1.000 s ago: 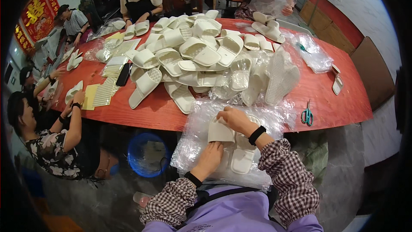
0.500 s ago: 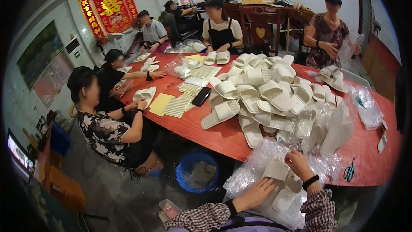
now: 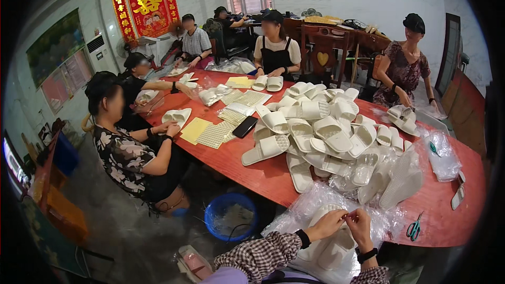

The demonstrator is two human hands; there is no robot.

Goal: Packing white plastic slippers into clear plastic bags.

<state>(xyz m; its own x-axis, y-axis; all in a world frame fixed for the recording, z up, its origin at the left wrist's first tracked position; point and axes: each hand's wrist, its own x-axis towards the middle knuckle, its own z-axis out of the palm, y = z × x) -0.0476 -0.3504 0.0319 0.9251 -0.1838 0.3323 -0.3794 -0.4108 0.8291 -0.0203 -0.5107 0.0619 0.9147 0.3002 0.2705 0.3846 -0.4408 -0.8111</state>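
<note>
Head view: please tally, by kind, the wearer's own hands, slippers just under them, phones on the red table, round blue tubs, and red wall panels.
Wearer's left hand and right hand: 2
White slippers under them: 2
Black phone: 1
Round blue tub: 1
Red wall panels: 3
Total: 9

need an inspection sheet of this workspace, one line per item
Surface: red table, bare wood-coloured patches none; red top visible between goods.
Job's things: pair of off-white slippers on clear plastic sheeting, partly hidden by the hands.
Clutter: slipper pile, black phone, teal-handled scissors, yellow sheets.
Hands: left hand and right hand close together above the slippers; anything pinched is too small to tell.
Cables: none clearly identifiable.
Surroundings: co-workers around the table; blue bin on the floor.
</note>
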